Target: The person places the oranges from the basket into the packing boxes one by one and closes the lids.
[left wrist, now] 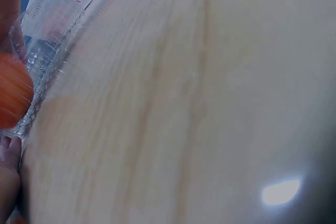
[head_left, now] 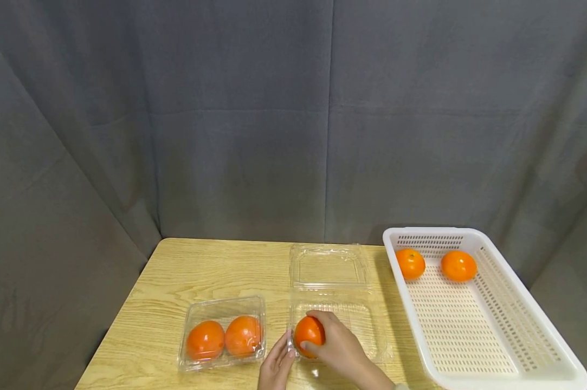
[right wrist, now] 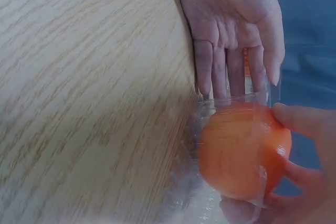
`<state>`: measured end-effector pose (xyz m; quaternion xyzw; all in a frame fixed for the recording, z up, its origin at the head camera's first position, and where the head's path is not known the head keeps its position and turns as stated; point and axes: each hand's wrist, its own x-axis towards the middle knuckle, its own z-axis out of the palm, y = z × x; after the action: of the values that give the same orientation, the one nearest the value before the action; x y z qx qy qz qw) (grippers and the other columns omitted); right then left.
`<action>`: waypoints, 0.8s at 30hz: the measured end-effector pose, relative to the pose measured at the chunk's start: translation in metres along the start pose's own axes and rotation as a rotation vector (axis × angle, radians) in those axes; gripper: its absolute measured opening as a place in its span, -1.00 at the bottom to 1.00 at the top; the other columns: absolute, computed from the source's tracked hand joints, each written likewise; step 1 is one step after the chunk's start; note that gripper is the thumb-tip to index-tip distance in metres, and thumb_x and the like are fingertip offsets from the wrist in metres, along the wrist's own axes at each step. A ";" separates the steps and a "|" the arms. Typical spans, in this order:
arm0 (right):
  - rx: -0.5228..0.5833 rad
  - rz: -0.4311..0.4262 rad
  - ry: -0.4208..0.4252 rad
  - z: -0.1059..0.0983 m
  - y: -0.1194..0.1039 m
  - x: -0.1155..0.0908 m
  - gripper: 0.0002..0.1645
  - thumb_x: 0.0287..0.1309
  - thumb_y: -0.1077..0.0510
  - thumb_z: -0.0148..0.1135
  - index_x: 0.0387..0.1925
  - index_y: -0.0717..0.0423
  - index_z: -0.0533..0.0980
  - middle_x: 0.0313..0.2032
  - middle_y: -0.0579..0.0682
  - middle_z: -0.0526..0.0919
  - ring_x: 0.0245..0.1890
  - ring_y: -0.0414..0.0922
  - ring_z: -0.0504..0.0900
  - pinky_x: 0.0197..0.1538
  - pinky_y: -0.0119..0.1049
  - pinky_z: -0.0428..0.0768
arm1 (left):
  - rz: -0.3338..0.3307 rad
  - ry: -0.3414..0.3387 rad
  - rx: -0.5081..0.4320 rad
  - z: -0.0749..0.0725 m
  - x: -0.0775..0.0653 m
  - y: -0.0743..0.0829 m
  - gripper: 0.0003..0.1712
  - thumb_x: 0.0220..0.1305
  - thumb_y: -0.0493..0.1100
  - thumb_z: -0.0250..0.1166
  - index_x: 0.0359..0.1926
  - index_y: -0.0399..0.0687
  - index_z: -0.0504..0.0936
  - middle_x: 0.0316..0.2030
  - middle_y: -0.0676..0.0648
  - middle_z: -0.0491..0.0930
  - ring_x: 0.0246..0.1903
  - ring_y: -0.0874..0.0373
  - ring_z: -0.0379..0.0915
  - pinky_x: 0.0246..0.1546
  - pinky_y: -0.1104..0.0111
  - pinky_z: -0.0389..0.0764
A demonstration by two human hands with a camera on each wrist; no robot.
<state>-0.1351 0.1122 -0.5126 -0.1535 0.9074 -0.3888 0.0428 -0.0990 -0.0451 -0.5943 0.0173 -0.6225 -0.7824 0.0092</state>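
Observation:
My right hand (head_left: 339, 346) grips an orange (head_left: 309, 336) at the near left corner of an open clear plastic clamshell box (head_left: 371, 330). Through the box wall, the right wrist view shows the orange (right wrist: 236, 150) with fingers and thumb around it. My left hand (head_left: 275, 365) rests at the box's left side; its fingers (right wrist: 219, 72) lie straight against the outer wall, the thumb apart from them. The box's lid (head_left: 329, 265) is folded back toward the far side. In the left wrist view only part of the orange (left wrist: 13, 90) shows, at the left edge.
To the left sits a closed clear box (head_left: 225, 307) holding two oranges (head_left: 205, 340). A white perforated basket (head_left: 473, 325) stands on the right, with two oranges (head_left: 459, 266) near its far end. The wooden table (head_left: 225, 265) ends at a grey curtain (head_left: 244, 135).

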 end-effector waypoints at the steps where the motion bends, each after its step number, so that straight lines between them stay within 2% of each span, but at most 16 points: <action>1: -0.004 -0.006 -0.003 0.001 0.001 0.000 -0.26 0.06 0.01 0.49 0.20 0.26 0.45 0.10 0.23 0.53 -0.04 0.17 0.62 -0.15 0.11 0.69 | 0.007 -0.001 0.008 0.000 0.000 0.000 -0.39 0.44 -0.22 0.17 0.34 -0.56 0.27 0.31 -0.52 0.27 0.07 0.58 0.35 0.12 0.65 0.34; 7: -0.023 -0.020 -0.011 0.004 0.003 0.002 -0.26 0.05 0.01 0.50 0.19 0.26 0.45 0.11 0.25 0.53 -0.04 0.20 0.61 -0.16 0.16 0.68 | 0.038 -0.014 0.015 0.000 0.000 -0.002 -0.39 0.44 -0.22 0.16 0.33 -0.58 0.26 0.29 -0.54 0.27 0.09 0.56 0.35 0.13 0.64 0.34; 14: -0.039 0.008 -0.054 -0.001 -0.002 0.002 -0.23 0.09 -0.02 0.46 0.24 0.25 0.42 0.14 0.26 0.51 -0.04 0.22 0.62 -0.14 0.19 0.66 | 0.074 -0.023 -0.007 -0.001 0.002 -0.004 -0.41 0.43 -0.28 0.15 0.31 -0.63 0.24 0.28 -0.59 0.24 0.09 0.54 0.37 0.13 0.65 0.34; 16: -0.047 0.011 -0.065 -0.004 -0.004 0.002 -0.24 0.09 -0.03 0.46 0.24 0.26 0.42 0.14 0.27 0.51 -0.05 0.22 0.62 -0.14 0.20 0.66 | 0.069 -0.021 -0.013 -0.001 0.002 -0.004 -0.41 0.43 -0.28 0.15 0.32 -0.62 0.24 0.28 -0.59 0.24 0.09 0.54 0.37 0.13 0.65 0.34; 20: -0.071 0.018 -0.060 -0.014 -0.009 0.002 -0.34 0.13 0.00 0.44 0.19 0.24 0.47 0.14 0.25 0.54 -0.01 0.22 0.61 -0.08 0.19 0.63 | 0.014 -0.004 -0.004 -0.001 0.001 -0.002 -0.38 0.43 -0.22 0.18 0.34 -0.55 0.26 0.31 -0.51 0.26 0.08 0.56 0.37 0.13 0.64 0.34; 24: -0.089 0.017 -0.040 -0.027 -0.013 0.002 -0.45 0.18 0.03 0.40 0.15 0.18 0.52 0.16 0.22 0.55 0.08 0.24 0.57 0.02 0.23 0.59 | 0.035 -0.004 -0.003 0.000 0.001 -0.001 -0.40 0.43 -0.25 0.16 0.33 -0.59 0.26 0.30 -0.54 0.26 0.08 0.56 0.37 0.12 0.65 0.34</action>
<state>-0.1390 0.1220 -0.4840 -0.1551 0.9241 -0.3443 0.0576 -0.0995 -0.0450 -0.5956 0.0048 -0.6214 -0.7831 0.0217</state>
